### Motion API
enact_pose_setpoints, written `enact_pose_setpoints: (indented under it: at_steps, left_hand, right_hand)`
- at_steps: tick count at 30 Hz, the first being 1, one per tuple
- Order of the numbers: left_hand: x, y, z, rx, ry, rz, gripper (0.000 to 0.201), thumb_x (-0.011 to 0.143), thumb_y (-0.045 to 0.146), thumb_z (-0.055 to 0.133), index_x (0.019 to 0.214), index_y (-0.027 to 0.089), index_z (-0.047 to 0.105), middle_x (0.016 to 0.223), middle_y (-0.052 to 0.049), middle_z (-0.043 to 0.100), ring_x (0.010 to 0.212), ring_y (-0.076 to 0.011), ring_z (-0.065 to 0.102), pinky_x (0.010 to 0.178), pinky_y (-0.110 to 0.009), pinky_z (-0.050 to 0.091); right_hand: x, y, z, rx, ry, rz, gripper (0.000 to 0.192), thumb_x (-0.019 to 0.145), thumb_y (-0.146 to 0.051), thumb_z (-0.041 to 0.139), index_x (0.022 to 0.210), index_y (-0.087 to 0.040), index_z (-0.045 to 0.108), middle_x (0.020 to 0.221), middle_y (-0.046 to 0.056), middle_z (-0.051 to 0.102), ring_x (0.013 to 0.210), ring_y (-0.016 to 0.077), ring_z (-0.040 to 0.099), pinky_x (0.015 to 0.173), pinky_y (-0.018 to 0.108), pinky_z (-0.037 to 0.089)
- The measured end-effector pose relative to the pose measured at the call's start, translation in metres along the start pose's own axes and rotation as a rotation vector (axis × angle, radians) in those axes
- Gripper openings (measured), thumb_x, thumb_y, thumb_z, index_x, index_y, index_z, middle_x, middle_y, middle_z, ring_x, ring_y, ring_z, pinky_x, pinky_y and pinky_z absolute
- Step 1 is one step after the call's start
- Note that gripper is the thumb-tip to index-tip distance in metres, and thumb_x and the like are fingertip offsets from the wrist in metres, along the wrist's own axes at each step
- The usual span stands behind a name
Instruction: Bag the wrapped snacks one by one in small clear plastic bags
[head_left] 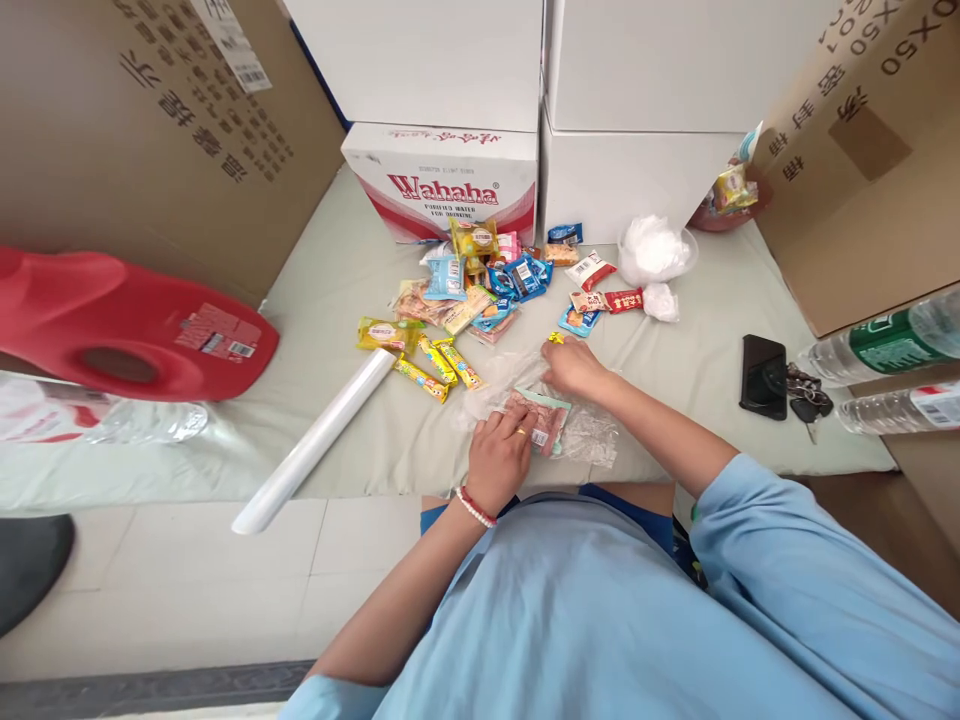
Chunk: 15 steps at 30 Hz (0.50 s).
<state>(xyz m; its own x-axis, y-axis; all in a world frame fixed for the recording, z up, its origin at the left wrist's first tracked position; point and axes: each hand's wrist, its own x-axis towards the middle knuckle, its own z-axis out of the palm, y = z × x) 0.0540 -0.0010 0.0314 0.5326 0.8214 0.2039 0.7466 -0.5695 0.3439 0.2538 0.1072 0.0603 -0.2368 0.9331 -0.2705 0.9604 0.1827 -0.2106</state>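
Observation:
My left hand (499,455), with a red and white beaded bracelet at its wrist, has its fingers closed over the edge of a pink snack packet (551,418). That packet lies amid a crumpled clear plastic bag (589,435) near the front edge. My right hand (576,370) reaches over the bag, fingers pinched on a small yellow wrapper (556,338), mostly hidden. To the left are several yellow snack sticks (421,380) and a yellow packet (390,334). Beyond my hands lies a pile of blue snack packets (525,277) and other wrapped snacks.
A plastic film roll (315,440) overhangs the front edge. A red jug (142,325) lies left. White boxes, one a Wahaba carton (450,185), stand behind. A white plastic bundle (655,250), phone (763,377), keys (808,390) and bottles (889,335) are right.

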Motion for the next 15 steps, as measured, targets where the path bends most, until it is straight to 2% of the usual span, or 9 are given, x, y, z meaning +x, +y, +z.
enact_pose_setpoints:
  at_steps: [2, 4, 7, 9, 12, 15]
  left_hand:
    - [0.0, 0.0, 0.0, 0.01, 0.004, -0.011, 0.038, 0.099, 0.022, 0.045, 0.129, 0.024, 0.068, 0.129, -0.01, 0.07, 0.101, -0.0287, 0.058, 0.08, -0.043, 0.042]
    - [-0.002, 0.001, -0.001, 0.02, 0.014, -0.028, 0.038, 0.099, 0.022, 0.046, 0.129, 0.025, 0.069, 0.129, -0.009, 0.07, 0.101, -0.029, 0.057, 0.079, -0.044, 0.042]
    - [-0.002, 0.003, -0.002, 0.013, 0.013, -0.046, 0.037, 0.098, 0.022, 0.048, 0.128, 0.026, 0.069, 0.128, -0.009, 0.071, 0.102, -0.0299, 0.057, 0.08, -0.046, 0.042]
    - [-0.001, 0.005, -0.001, -0.007, 0.003, -0.046, 0.038, 0.098, 0.021, 0.049, 0.13, 0.027, 0.069, 0.129, -0.01, 0.07, 0.104, -0.0302, 0.058, 0.082, -0.047, 0.043]
    - [-0.001, 0.006, 0.001, -0.043, -0.003, -0.058, 0.039, 0.097, 0.019, 0.048, 0.129, 0.025, 0.069, 0.13, -0.011, 0.07, 0.104, -0.0293, 0.062, 0.085, -0.047, 0.046]
    - [-0.002, 0.0, 0.003, -0.164, 0.024, -0.102, 0.038, 0.093, 0.016, 0.047, 0.12, 0.023, 0.073, 0.13, -0.012, 0.071, 0.106, -0.0277, 0.066, 0.087, -0.046, 0.051]
  right_hand:
    - [0.007, 0.005, -0.008, 0.024, -0.062, -0.004, 0.023, 0.088, -0.029, 0.071, 0.104, -0.013, 0.076, 0.102, 0.014, 0.074, 0.098, 0.0265, 0.063, 0.086, 0.033, 0.044]
    - [0.005, 0.009, -0.019, 0.044, -0.066, -0.052, 0.017, 0.087, -0.031, 0.073, 0.096, -0.018, 0.078, 0.103, 0.009, 0.073, 0.099, 0.0235, 0.063, 0.087, 0.03, 0.043]
    - [-0.015, 0.004, -0.032, 0.081, 0.007, -0.213, 0.014, 0.09, -0.027, 0.071, 0.096, -0.016, 0.077, 0.111, 0.01, 0.069, 0.103, 0.0227, 0.062, 0.089, 0.03, 0.041]
    - [-0.037, -0.007, -0.033, 0.068, 0.041, -0.278, 0.015, 0.095, -0.023, 0.063, 0.1, -0.015, 0.075, 0.107, 0.01, 0.067, 0.095, 0.0211, 0.063, 0.082, 0.028, 0.042]
    - [-0.071, -0.029, -0.015, 0.012, 0.023, -0.272, 0.022, 0.1, -0.024, 0.056, 0.114, -0.02, 0.072, 0.101, 0.008, 0.066, 0.08, 0.0182, 0.062, 0.068, 0.027, 0.04]
    - [-0.094, -0.043, 0.02, 0.054, 0.075, -0.275, 0.039, 0.097, -0.02, 0.059, 0.136, -0.023, 0.062, 0.107, 0.009, 0.065, 0.079, 0.018, 0.062, 0.067, 0.027, 0.043]
